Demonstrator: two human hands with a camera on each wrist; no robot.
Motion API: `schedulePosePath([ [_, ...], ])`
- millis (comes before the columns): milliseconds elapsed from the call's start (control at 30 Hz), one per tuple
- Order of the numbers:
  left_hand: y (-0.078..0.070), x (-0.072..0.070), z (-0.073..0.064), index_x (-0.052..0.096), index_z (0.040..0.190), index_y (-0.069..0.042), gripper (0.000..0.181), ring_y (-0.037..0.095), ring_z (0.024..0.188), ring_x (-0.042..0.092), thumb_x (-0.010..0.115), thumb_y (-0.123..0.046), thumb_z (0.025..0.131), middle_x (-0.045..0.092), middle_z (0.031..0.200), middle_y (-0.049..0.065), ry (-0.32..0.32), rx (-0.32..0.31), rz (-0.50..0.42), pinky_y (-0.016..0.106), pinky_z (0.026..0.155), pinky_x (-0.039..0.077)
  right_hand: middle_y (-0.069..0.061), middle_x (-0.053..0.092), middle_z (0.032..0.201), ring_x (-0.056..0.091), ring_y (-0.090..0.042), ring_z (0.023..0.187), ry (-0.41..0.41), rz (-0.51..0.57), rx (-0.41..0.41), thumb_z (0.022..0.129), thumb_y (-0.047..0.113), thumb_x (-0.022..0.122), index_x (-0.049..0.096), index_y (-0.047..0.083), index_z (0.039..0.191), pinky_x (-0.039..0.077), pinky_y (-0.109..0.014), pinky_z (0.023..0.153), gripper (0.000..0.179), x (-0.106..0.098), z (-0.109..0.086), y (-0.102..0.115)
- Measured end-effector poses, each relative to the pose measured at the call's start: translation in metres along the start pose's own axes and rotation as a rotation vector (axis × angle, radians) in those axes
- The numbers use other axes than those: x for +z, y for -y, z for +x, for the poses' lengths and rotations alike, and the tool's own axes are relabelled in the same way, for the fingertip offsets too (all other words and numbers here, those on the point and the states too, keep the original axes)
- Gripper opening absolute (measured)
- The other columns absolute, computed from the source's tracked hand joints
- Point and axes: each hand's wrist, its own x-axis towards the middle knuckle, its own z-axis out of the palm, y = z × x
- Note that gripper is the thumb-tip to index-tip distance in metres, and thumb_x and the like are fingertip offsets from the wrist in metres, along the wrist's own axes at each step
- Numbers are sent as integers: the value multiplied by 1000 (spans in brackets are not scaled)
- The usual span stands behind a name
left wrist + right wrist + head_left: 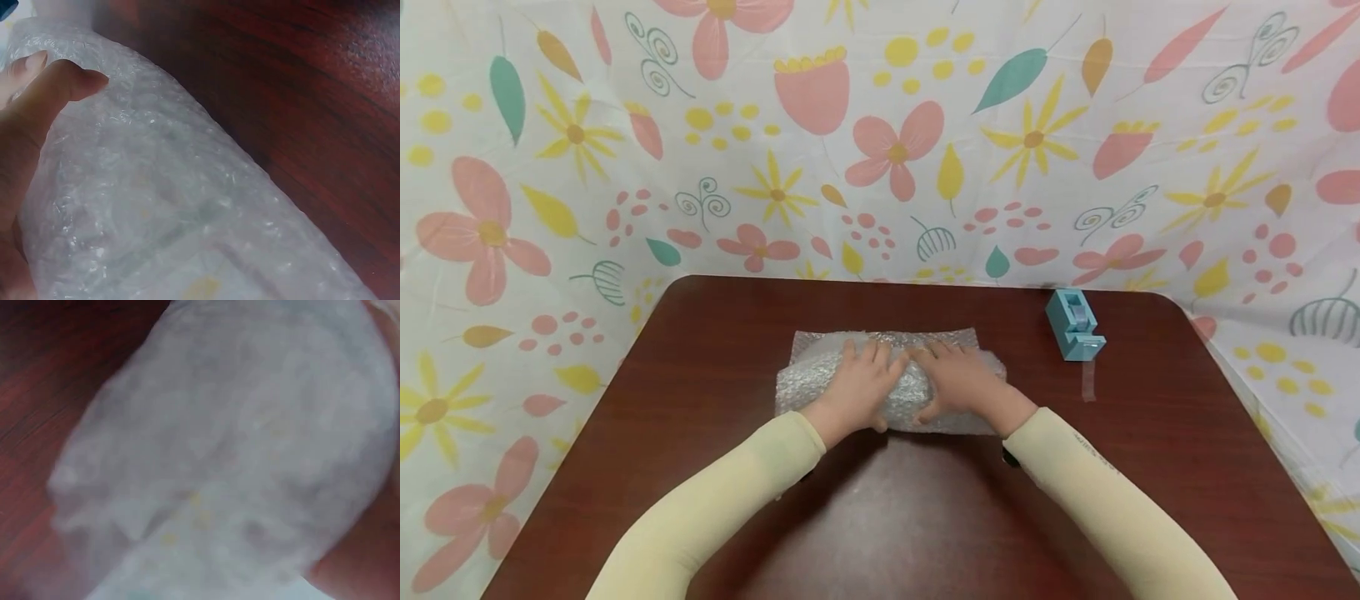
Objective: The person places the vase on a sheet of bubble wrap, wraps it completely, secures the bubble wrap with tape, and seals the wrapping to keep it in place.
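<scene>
A roll of clear bubble wrap [910, 398] lies across the middle of the table, a loose flap at its far edge. My left hand [863, 387] grips its middle from above, fingers over the top and thumb on the near side. Just right of it, my right hand [958, 379] holds the roll in the same way, the two hands' fingertips almost meeting. In the left wrist view the thumb [56, 90] bends against the bubble wrap [137, 169]. The right wrist view is blurred; the wrap's rounded end [219, 425] fills most of it. What lies inside the wrap cannot be made out.
A light blue tape dispenser [1073, 325] stands at the back right of the dark brown wooden table [715, 392], with a strip of clear tape [1088, 382] hanging from its front. A flower-printed cloth [895, 150] hangs behind the table and along its sides.
</scene>
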Motion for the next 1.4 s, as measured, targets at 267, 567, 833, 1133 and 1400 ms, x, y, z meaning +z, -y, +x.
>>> schedulePosePath([
  [267, 3, -3, 4, 40, 155, -16, 118, 30, 131, 58, 87, -70, 61, 60, 140, 12, 55, 15, -32, 54, 104, 51, -27, 38, 160, 61, -42, 128, -120, 7, -40, 75, 51, 87, 44, 2, 152, 55, -55, 99, 101, 7, -11, 0],
  [567, 5, -3, 7, 44, 150, -15, 113, 30, 128, 59, 89, -67, 60, 62, 137, 13, 33, 25, -86, 53, 99, 51, -22, 51, 153, 58, -38, 135, 172, 224, -64, 72, 45, 91, 32, -5, 155, 48, -52, 112, 114, -11, 11, -12],
  [833, 11, -2, 14, 44, 152, -16, 112, 33, 131, 58, 89, -65, 62, 61, 142, 14, 116, 18, -173, 58, 102, 50, -23, 40, 161, 44, -38, 147, 332, 338, -11, 73, 42, 90, 23, -5, 158, 39, -53, 120, 118, -10, 29, -18],
  [1133, 14, -6, 18, 39, 157, -22, 111, 37, 153, 36, 83, -71, 68, 46, 160, 11, 207, 1, -100, 70, 118, 32, -24, 37, 162, 44, -40, 147, 369, 341, -16, 75, 41, 85, 17, -5, 160, 38, -55, 120, 119, -8, 37, -20],
  [1400, -4, 13, 1, 33, 160, -23, 110, 29, 148, 45, 78, -72, 72, 47, 159, 8, -51, 15, 88, 61, 116, 40, -24, 34, 164, 37, -41, 151, 359, 393, -78, 74, 34, 83, 26, -4, 159, 33, -57, 123, 109, -12, 36, -28],
])
